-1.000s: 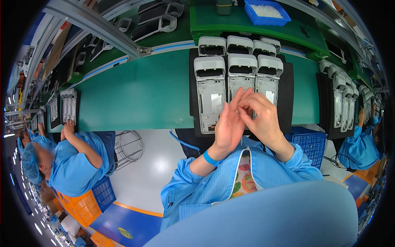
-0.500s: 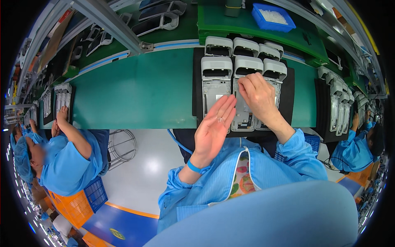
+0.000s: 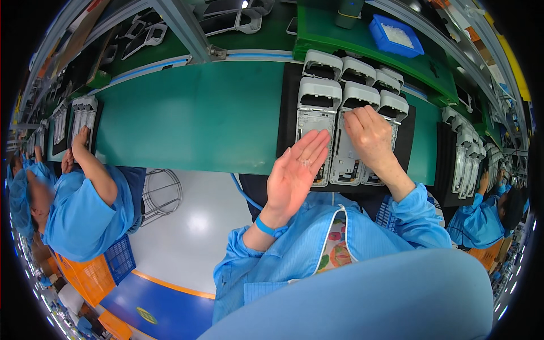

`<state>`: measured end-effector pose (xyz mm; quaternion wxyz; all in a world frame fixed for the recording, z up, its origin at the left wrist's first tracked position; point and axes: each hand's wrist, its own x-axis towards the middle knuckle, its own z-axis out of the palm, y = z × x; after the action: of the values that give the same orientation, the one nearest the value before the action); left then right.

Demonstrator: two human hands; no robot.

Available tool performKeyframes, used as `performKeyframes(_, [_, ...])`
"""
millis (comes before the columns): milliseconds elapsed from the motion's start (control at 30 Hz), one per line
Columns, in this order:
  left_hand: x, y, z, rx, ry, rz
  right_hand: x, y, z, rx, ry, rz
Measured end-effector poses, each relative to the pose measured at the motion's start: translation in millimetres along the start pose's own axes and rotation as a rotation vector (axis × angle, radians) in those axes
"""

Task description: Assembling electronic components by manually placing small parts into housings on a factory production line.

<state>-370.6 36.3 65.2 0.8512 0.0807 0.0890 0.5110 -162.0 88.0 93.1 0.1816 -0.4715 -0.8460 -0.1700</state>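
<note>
My left hand (image 3: pixel 292 178) is held palm up with its fingers stretched out. A few tiny clear pieces (image 3: pixel 305 162) lie on its palm and fingers. Fingers and thumb pinched together, my right hand (image 3: pixel 373 139) hovers over the upper part of the middle grey device housing (image 3: pixel 343 158). Whatever is in that pinch is too small or hidden to make out. Beside it stands a left grey housing (image 3: pixel 309 121), partly behind my left fingertips. My right hand covers much of a right grey housing (image 3: pixel 394 103). All lie on a black mat (image 3: pixel 289 90).
Several more housings (image 3: pixel 323 62) stand in a row behind. A blue tray (image 3: pixel 418 50) of small whitish pieces sits on a green shelf (image 3: pixel 334 44) at the back. The green tabletop (image 3: pixel 187 113) stretches left. Co-workers (image 3: pixel 85 209) sit on both sides.
The view has shifted, so the housings and tray appear further right and slightly lower. My left palm stays up, and my right hand remains pinched over the middle housing.
</note>
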Motion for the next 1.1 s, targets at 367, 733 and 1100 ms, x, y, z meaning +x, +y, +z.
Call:
performKeyframes(367, [5.1, 4.0, -5.3, -0.083, -0.025, 0.002, 7.2, 2.4, -5.6, 0.047, -0.041, -0.046])
performKeyframes(733, [6.2, 4.5, -7.8, -0.067, -0.027, 0.002, 4.1, -2.0, -6.1, 0.137, -0.053, 0.040])
performKeyframes(1100, [9.9, 6.1, -0.8, -0.314, -0.021, -0.033, 0.4, -48.8, -34.7, 0.666, 0.016, 0.220])
